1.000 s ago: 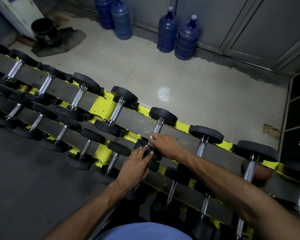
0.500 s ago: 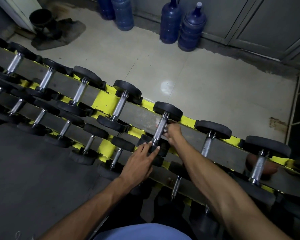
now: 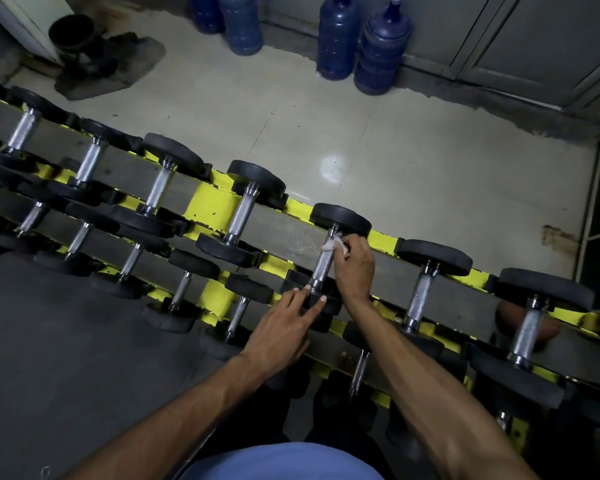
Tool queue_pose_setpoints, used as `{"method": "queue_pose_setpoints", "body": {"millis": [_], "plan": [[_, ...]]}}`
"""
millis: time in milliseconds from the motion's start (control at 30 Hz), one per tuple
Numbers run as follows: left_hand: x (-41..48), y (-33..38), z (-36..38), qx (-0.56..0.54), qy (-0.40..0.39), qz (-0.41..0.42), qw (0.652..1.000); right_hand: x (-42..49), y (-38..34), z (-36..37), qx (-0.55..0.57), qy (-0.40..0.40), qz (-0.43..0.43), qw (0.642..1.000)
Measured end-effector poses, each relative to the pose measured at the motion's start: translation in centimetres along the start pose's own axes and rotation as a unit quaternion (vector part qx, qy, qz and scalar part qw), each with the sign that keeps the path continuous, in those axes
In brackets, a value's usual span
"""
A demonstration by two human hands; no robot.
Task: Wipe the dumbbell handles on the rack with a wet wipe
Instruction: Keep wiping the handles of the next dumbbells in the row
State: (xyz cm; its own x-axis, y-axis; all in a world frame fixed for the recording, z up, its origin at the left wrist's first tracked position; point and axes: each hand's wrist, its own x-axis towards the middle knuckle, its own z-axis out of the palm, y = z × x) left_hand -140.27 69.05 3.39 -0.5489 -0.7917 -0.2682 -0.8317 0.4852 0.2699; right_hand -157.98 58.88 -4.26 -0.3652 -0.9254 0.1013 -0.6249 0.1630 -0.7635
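A grey and yellow rack (image 3: 284, 233) runs diagonally across the view, with black dumbbells in two rows. My right hand (image 3: 355, 268) pinches a white wet wipe (image 3: 333, 243) against the far end of the chrome handle (image 3: 323, 263) of a top-row dumbbell, just under its far head (image 3: 340, 220). My left hand (image 3: 284, 327) rests with straight fingers on that dumbbell's near black head (image 3: 323, 303).
More dumbbells sit left (image 3: 241, 216) and right (image 3: 421, 292) of the one under my hands. Behind the rack lies pale tiled floor (image 3: 395, 154) with several blue water jugs (image 3: 381, 46) against grey cabinet doors. A black bucket (image 3: 73, 36) stands at the far left.
My right hand slid with the wipe from the near part of the handle up to its far end. My left hand stayed on the near head.
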Motion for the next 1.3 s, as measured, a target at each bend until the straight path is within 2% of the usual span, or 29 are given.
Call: {"method": "queue_pose_setpoints", "body": {"millis": [67,133,233,300,367,433,567,633,667,733,867,967,1033,1133,1233,1300], "plan": [[0.0,-0.1,-0.2,0.008,0.001,0.003,1.0,0.3,0.7,-0.8,-0.132,-0.03,-0.145,0.98],[0.1,-0.1,-0.5,0.006,-0.009,0.007,1.0,1.2,1.3,-1.7,-0.179,-0.062,-0.25,0.95],[0.2,-0.1,-0.9,0.004,-0.021,0.008,1.0,2.6,0.9,-2.7,-0.229,-0.116,-0.316,0.913],[0.3,0.0,-1.0,0.006,-0.025,0.008,1.0,3.5,-0.1,-2.9,-0.277,-0.155,-0.322,0.892],[0.3,0.0,-1.1,0.008,-0.027,0.011,1.0,3.9,-1.9,-2.4,-0.33,-0.238,-0.313,0.858],[0.1,0.1,-0.8,0.006,-0.031,0.01,0.999,3.9,-4.1,-1.3,-0.385,-0.345,-0.292,0.805],[-0.6,0.1,-0.1,-0.011,-0.036,-0.001,0.999,3.9,-7.8,1.3,-0.472,-0.536,-0.214,0.666],[-0.8,-0.1,0.1,-0.018,-0.032,-0.005,0.999,3.8,-8.5,2.1,-0.454,-0.6,-0.169,0.636],[-0.8,-0.1,0.1,-0.022,-0.028,-0.005,0.999,3.6,-8.4,2.3,-0.439,-0.611,-0.165,0.637],[-0.7,0.0,0.1,-0.025,-0.02,-0.007,0.999,3.3,-8.0,1.8,-0.411,-0.59,-0.193,0.667],[-0.6,0.0,0.2,-0.027,-0.011,-0.011,1.0,2.4,-5.5,-1.2,-0.314,-0.474,-0.278,0.775],[-0.7,-0.5,0.3,-0.027,-0.011,-0.005,1.0,0.2,-2.6,-3.4,-0.237,-0.378,-0.275,0.851],[-0.7,-0.7,0.3,-0.028,-0.014,-0.003,0.999,-1.5,-1.0,-4.0,-0.19,-0.33,-0.207,0.901],[-0.6,-0.6,0.1,-0.024,-0.019,-0.001,1.0,-2.2,0.1,-3.4,-0.123,-0.308,-0.009,0.943],[-0.6,-0.5,-0.1,-0.02,-0.024,-0.005,1.0,-1.3,0.7,-2.0,-0.069,-0.334,0.133,0.93],[-0.7,-0.4,-0.3,-0.017,-0.025,-0.006,1.0,-0.8,0.8,-1.3,0.018,-0.36,0.204,0.91]]}}
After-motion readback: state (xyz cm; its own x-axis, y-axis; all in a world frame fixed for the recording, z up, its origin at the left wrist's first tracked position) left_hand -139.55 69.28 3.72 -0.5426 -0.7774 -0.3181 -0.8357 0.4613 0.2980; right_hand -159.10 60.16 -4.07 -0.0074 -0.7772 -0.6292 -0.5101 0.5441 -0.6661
